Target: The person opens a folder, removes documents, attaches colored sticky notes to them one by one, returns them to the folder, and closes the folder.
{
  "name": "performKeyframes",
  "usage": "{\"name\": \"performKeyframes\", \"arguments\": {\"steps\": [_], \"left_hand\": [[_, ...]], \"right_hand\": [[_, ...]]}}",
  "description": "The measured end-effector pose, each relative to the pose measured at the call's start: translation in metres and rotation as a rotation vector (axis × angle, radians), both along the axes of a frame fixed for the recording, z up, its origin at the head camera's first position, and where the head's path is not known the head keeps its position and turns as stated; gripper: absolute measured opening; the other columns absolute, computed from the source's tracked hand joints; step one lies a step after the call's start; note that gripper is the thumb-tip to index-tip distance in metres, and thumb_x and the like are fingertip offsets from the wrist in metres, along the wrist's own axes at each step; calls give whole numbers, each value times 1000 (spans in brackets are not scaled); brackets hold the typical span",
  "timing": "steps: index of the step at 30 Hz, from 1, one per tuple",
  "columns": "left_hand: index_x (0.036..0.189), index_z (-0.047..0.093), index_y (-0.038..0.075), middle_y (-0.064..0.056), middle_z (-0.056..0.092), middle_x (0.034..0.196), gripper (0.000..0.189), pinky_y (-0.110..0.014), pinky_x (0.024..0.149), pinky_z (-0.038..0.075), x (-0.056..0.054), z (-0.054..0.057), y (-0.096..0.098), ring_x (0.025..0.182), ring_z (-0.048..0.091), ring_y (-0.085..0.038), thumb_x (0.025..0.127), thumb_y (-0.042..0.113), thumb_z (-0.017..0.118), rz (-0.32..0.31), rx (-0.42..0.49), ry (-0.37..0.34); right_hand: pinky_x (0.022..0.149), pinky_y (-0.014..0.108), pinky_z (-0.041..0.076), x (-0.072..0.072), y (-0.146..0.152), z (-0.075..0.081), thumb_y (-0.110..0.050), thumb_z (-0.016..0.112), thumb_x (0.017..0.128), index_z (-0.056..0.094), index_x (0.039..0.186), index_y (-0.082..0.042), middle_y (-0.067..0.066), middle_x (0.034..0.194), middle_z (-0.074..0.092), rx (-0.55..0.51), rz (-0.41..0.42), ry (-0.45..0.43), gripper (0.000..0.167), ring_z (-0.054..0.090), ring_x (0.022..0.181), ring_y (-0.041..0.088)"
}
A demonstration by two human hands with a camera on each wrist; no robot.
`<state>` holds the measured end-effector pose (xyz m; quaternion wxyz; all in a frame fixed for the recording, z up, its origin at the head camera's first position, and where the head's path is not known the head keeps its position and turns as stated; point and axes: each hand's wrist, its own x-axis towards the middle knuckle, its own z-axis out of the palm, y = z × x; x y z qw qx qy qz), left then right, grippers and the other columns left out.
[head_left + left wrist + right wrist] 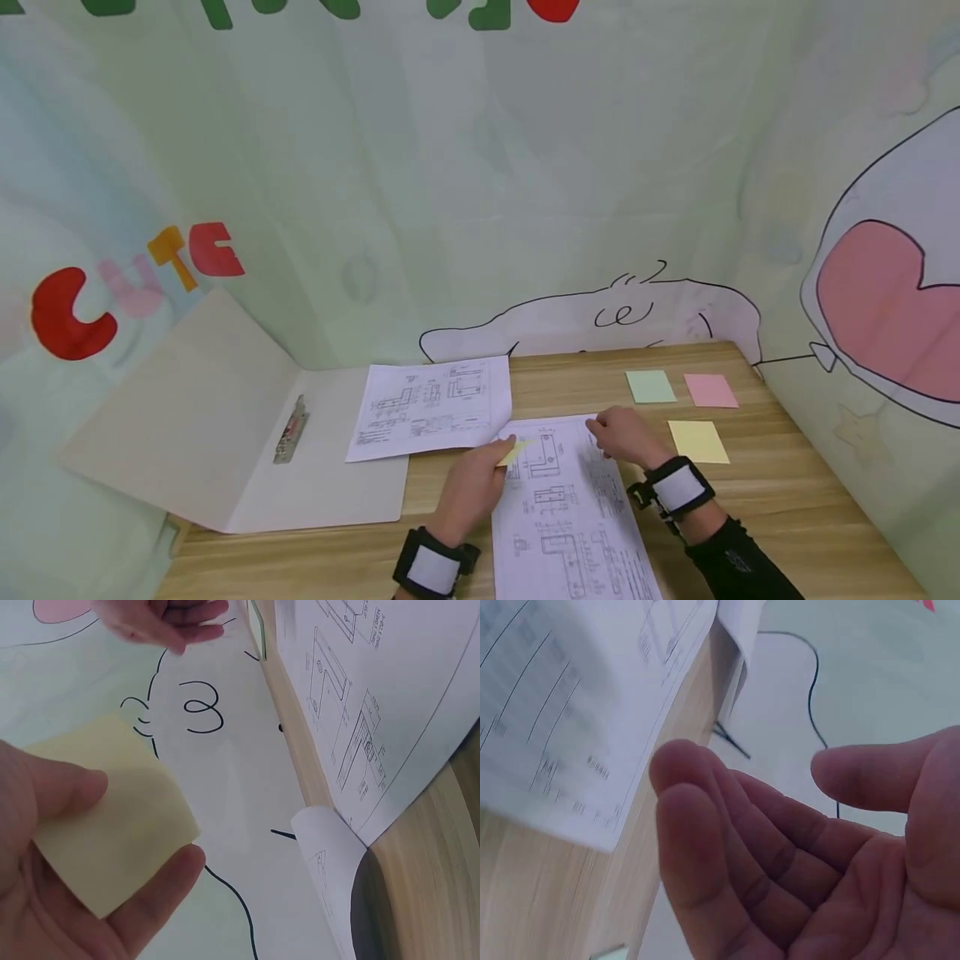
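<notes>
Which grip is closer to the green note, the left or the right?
Right. The right grip is just in front of the green note. The left grip is farther off to the left, holding a yellow note.

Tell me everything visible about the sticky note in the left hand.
The pale yellow note is thin, roughly square and paper-like, with no writing on the face shown. The left hand holds it raised and tilted, thumb on that face; no other contact shows. In the head view it overlaps the drawing sheet's upper left.
</notes>
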<state>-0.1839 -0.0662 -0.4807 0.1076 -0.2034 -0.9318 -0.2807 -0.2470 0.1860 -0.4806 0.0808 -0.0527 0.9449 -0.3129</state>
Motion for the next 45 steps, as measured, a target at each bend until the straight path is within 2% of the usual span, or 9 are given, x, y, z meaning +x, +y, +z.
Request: {"name": "performKeyframes", "arguments": {"steps": [5, 10, 16, 21, 26, 33, 39, 45], "left_hand": [[122, 62, 1, -8, 62, 122, 36, -37, 93, 45, 0, -1, 8, 114, 57, -23, 86, 0, 59, -17, -40, 14], [123, 62, 4, -7, 63, 121, 37, -36, 91, 46, 0, -5, 16, 113, 58, -21, 86, 2, 61, -22, -150, 45], [123, 62, 6, -6, 65, 117, 36, -36, 84, 49, 2, -11, 26, 109, 59, -22, 88, 6, 62, -28, -235, 70], [123, 62, 6, -5, 66, 116, 38, -35, 84, 50, 2, -15, 33, 108, 60, -21, 85, 7, 67, -30, -297, 103], [121, 63, 6, -4, 66, 116, 37, -35, 85, 49, 1, -17, 38, 108, 60, -20, 84, 7, 67, -30, -314, 103], [122, 62, 5, -3, 65, 118, 39, -34, 86, 49, -3, -21, 40, 110, 59, -20, 84, 9, 68, -26, -364, 105], [123, 61, 5, -6, 64, 120, 39, -33, 87, 49, -5, -18, 39, 114, 57, -19, 84, 7, 68, -46, -438, 63], [104, 66, 7, -5, 67, 103, 24, -30, 77, 51, -7, -21, 36, 104, 61, -16, 81, 3, 68, -68, -502, 104]], "right_hand": [[54, 30, 47, 1, -19, 2, -29, 45, 100, 66, 91, 2, 7, 72, 61, -130, 20, -125, 39, 58, 59, 17], [60, 33, 51, 2, -33, 8, -38, 42, 100, 66, 97, 4, 10, 78, 65, -286, 99, -220, 48, 62, 64, 20], [60, 33, 53, -4, -46, 3, -22, 49, 97, 68, 96, 2, 7, 80, 65, -351, 210, -261, 31, 64, 64, 20], [59, 32, 52, -9, -50, -4, -13, 55, 93, 70, 93, -1, 5, 78, 65, -344, 280, -255, 20, 62, 65, 18], [57, 30, 51, -11, -50, -9, -11, 59, 89, 70, 90, -2, 4, 76, 66, -345, 334, -268, 15, 61, 65, 15], [53, 27, 48, -17, -50, -17, -10, 58, 90, 70, 84, -4, 1, 71, 64, -308, 340, -275, 14, 57, 61, 12], [50, 23, 38, -24, -55, -21, -6, 58, 87, 66, 76, -9, -4, 66, 57, -167, 390, -143, 14, 48, 56, 10], [57, 26, 38, -28, -61, -21, -7, 61, 88, 63, 75, -11, -4, 68, 55, -32, 405, -30, 14, 48, 61, 11]]}}
